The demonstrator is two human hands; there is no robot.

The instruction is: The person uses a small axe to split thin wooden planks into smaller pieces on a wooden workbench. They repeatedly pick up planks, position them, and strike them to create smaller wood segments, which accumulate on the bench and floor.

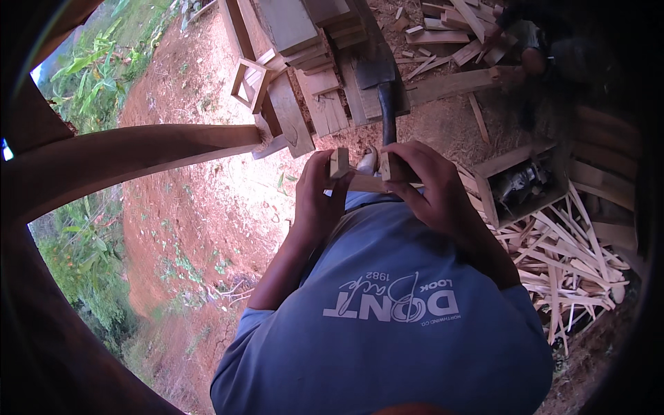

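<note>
In front of my shirt, both hands hold a small piece of joined wood (pixel 366 182), with a pale crosspiece between two raised end blocks. My left hand (pixel 319 192) is closed on its left side, thumb and fingers around the left end block (pixel 339 163). The fingers of my right hand (pixel 434 178) wrap the right end block (pixel 393 168). Just beyond the right hand, a tool with a broad dark blade (pixel 374 73) and a dark handle (pixel 388 117) rests across the edge of the plank bench. The underside of the joined piece is hidden.
Boards are stacked on the bench (pixel 287 31), with a small wooden frame (pixel 250 84) beside them. To the right stand an open wooden box (pixel 491 197) and a heap of offcuts (pixel 553 263). A curved beam (pixel 173 142) crosses the left. Another person (pixel 536 59) is at upper right.
</note>
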